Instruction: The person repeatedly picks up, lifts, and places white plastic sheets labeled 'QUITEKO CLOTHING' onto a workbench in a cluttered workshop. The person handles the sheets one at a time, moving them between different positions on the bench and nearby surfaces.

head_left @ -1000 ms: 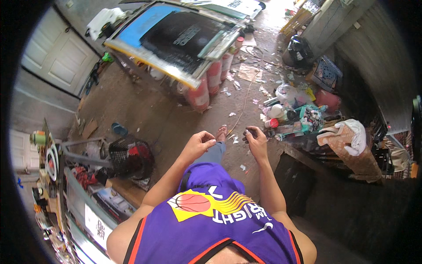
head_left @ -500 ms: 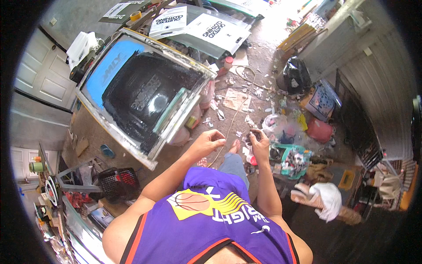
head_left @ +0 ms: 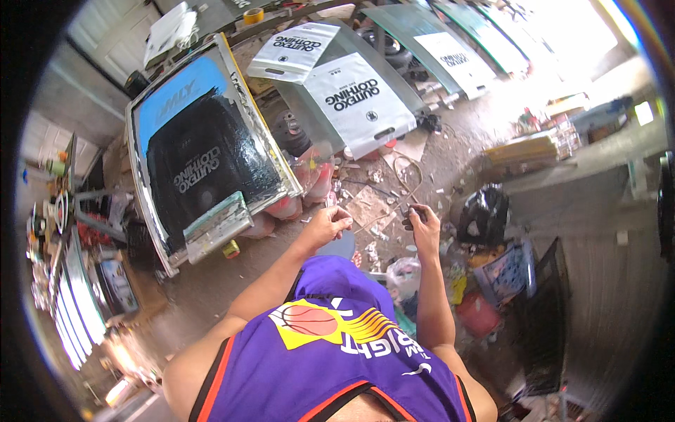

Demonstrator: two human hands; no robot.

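Left hand [head_left: 329, 224]: fingers loosely curled, released. Right hand [head_left: 425, 224]: fingers bent, tips dark; cannot tell whether they grip anything. Frame [head_left: 204, 137], blue and black inside, lies left of both hands, tilted in view; pale strip [head_left: 218, 226] rests across its near end. Two white bags [head_left: 362, 105] lie beyond, on gray panel [head_left: 395, 85].
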